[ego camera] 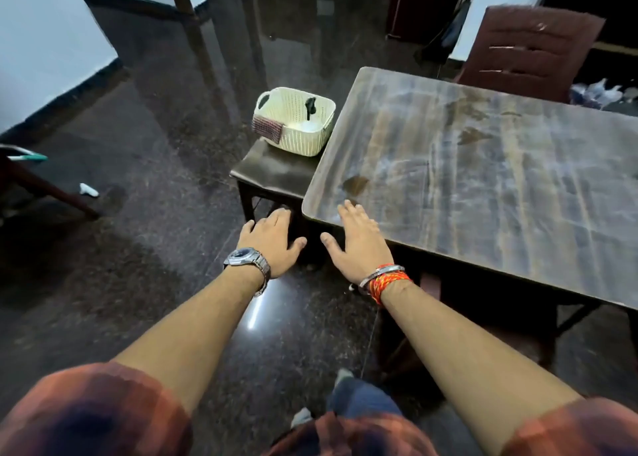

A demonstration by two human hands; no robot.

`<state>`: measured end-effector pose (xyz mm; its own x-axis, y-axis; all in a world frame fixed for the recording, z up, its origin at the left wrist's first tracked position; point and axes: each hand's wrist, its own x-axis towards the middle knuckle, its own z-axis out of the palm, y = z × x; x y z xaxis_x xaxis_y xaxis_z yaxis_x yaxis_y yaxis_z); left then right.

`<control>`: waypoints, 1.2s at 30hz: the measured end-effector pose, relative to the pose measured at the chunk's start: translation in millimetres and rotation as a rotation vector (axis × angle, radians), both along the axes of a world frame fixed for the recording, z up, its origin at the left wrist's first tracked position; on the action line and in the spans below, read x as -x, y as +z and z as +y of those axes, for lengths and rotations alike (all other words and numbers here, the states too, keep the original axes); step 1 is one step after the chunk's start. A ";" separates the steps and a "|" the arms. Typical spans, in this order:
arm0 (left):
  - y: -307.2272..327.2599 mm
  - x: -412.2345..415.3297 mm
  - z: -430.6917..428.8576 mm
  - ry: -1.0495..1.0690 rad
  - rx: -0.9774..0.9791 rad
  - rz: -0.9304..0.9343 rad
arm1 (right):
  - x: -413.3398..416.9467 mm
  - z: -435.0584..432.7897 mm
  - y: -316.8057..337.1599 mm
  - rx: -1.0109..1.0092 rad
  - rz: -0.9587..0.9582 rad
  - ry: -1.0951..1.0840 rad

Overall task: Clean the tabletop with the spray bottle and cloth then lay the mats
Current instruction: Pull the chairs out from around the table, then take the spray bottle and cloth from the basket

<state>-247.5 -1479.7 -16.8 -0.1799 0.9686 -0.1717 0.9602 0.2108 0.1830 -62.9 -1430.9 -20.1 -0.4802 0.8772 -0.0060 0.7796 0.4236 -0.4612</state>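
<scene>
The brown tabletop (483, 179) fills the right side, streaked and marked with a few dark wet patches. To its left a cream woven basket (293, 124) stands on a dark stool (272, 172). A spray bottle (310, 110) with a black trigger head stands inside the basket, and a reddish checked cloth (267, 127) hangs over its near rim. My left hand (272, 236) is stretched out, fingers straight, just left of the table's near corner. My right hand (359, 241) is spread flat over that corner. Both hold nothing. No mats are visible.
A maroon plastic chair (531, 48) stands behind the table's far side. The floor is dark polished stone, with a white scrap (89, 190) lying at the left. A wooden furniture leg (48, 189) juts in at the left edge. Clear bags (600, 93) lie at far right.
</scene>
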 end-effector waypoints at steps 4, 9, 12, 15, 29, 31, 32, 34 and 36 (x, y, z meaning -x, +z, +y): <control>-14.0 43.3 63.0 0.012 0.026 -0.030 | 48.6 68.6 -12.1 0.029 0.032 -0.033; -20.8 88.8 142.5 0.005 0.038 -0.026 | 100.5 156.5 -26.8 0.074 0.099 -0.074; -18.9 110.4 186.5 -0.030 0.055 0.006 | 126.9 199.4 -28.3 0.101 0.109 -0.071; -20.8 130.6 232.2 -0.012 0.053 -0.010 | 151.0 243.7 -32.5 0.119 0.123 -0.104; -93.4 232.3 419.8 -0.238 0.260 -0.105 | 274.6 426.1 -81.2 0.259 0.343 -0.604; -101.9 248.6 442.0 -0.258 0.244 -0.137 | 292.7 455.6 -89.2 0.276 0.356 -0.679; -105.9 256.0 455.5 -0.269 0.244 -0.151 | 300.5 471.0 -94.3 0.288 0.343 -0.718; -110.7 269.0 481.0 -0.280 0.252 -0.147 | 312.4 497.5 -105.8 0.301 0.281 -0.781; -110.9 277.4 502.7 -0.294 0.265 -0.121 | 316.2 516.2 -115.7 0.309 0.215 -0.846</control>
<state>-524.9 -977.0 -127.7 0.1343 0.8953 -0.4248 0.9616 -0.0141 0.2742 -379.1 -914.7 -135.9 0.3011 0.9105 -0.2835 0.6576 -0.4136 -0.6297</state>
